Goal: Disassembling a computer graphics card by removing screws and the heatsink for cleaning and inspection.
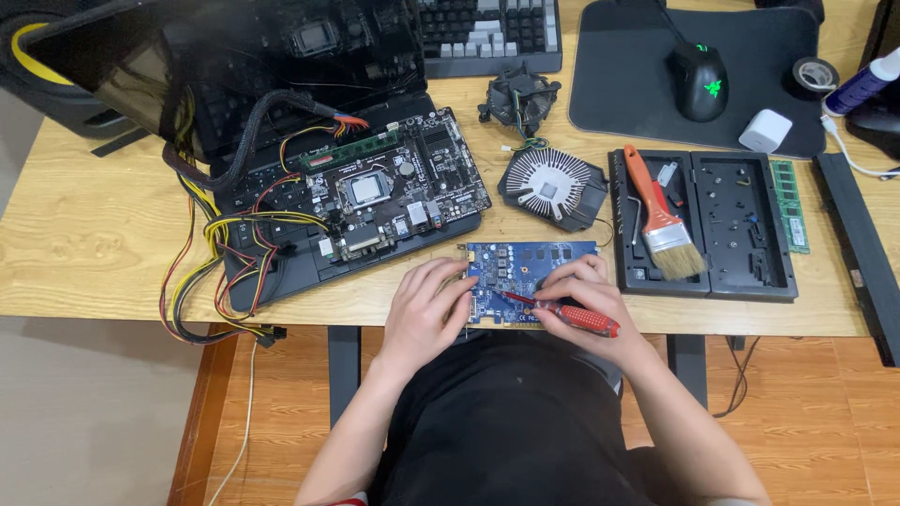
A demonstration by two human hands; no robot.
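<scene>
**Two hands at a blue circuit card on the desk edge**

The right hand is closed around a red-handled screwdriver, its fingers wrapped on the grip, the shaft slanting up and left so that the tip sits on the blue circuit card. The left hand lies flat with its fingers loosely curled against the card's left edge, touching it and holding nothing else. The card lies flat on the wooden desk, at the near edge just in front of the person's body.

Just behind the card, a round finned heatsink rests on the desk, and behind that a black cooler fan with its thin wires. To the left, a motherboard sits tilted on a black case, with a bundle of coloured power cables trailing off the desk edge. To the right, an open black tool tray holds a paintbrush with an orange handle; a green memory stick lies beside the tray. Farther back are a keyboard, a black mouse on a dark pad, a white adapter and a roll of tape.
</scene>
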